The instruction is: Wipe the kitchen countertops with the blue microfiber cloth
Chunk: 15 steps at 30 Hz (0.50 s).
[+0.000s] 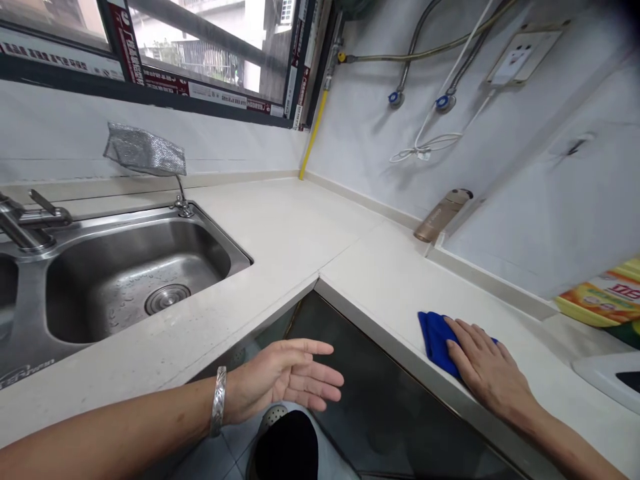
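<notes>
A folded blue cloth (439, 339) lies on the white countertop (365, 280) close to its front edge. My right hand (483, 360) is laid over the cloth, pressing and holding it against the surface, fingers pointing toward the wall; the part under the palm is hidden. Away from the counter, my left hand (295, 377) hangs in the air in front of the inner corner, above the floor. Its fingers are stretched out with the palm partly showing, and nothing is in it. A silver bracelet (219, 401) circles the left wrist.
To the left is a steel sink (135, 267) with a faucet (30, 220) and a foil-wrapped spout (145, 150). A brown bottle (443, 215) leans by the right wall. At the right edge are a yellow-orange package (607, 297) and a white object (610, 379), partly cut off.
</notes>
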Tool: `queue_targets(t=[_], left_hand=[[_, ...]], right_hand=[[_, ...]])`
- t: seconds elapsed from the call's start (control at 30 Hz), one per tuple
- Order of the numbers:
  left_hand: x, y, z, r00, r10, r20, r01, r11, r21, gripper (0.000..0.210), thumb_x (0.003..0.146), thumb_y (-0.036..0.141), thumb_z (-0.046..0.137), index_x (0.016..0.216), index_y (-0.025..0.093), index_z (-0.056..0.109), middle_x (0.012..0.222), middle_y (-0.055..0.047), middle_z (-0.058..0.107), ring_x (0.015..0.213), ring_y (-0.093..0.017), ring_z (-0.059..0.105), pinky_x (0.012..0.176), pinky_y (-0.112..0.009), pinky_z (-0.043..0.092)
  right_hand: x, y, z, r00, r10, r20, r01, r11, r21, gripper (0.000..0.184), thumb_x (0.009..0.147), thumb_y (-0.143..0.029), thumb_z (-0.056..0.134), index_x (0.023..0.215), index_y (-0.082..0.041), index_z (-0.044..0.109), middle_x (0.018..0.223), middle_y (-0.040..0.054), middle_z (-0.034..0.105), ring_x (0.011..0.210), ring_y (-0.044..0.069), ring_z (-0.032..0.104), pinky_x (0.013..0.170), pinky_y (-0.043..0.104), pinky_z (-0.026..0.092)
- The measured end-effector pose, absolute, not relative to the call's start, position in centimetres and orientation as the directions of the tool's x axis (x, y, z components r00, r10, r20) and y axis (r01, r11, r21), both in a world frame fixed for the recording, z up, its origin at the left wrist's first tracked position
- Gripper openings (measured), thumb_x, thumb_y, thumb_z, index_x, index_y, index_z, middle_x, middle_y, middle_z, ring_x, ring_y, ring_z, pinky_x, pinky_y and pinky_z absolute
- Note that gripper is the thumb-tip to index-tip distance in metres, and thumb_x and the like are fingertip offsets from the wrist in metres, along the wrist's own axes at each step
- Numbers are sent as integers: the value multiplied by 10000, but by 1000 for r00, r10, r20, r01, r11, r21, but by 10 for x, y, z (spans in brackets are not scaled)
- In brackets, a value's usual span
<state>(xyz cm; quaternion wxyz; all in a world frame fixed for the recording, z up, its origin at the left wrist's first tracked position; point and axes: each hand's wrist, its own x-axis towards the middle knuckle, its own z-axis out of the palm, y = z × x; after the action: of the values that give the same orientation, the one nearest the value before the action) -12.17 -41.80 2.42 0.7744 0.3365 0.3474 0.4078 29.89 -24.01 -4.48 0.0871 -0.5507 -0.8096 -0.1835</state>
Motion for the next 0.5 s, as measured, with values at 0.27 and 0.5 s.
queue_targets(t=[0.27, 0.5], left_hand=[[-120, -417, 26, 431, 847, -310, -362, 477, 801, 398, 906, 363, 585, 1225, 127, 558, 1093, -174, 745, 991, -266, 724, 862, -380, 538], [-125, -416, 27, 366, 858, -362, -245, 464, 852, 482, 805, 654, 666, 829, 183, 565, 982, -101, 757, 891, -210, 705, 769, -295, 506]], right_hand=[[301, -239, -44, -399, 843, 359, 915, 343, 212, 629, 995, -508, 173, 1550, -243, 307, 1497, 81, 473, 1393, 318, 395, 1086, 568, 404], [307, -219, -27, -294, 918, 267, 953, 258, 160, 598, 1011, -493, 148, 1525, -259, 343, 1516, 54, 449, 1414, 269, 364, 1139, 519, 351]])
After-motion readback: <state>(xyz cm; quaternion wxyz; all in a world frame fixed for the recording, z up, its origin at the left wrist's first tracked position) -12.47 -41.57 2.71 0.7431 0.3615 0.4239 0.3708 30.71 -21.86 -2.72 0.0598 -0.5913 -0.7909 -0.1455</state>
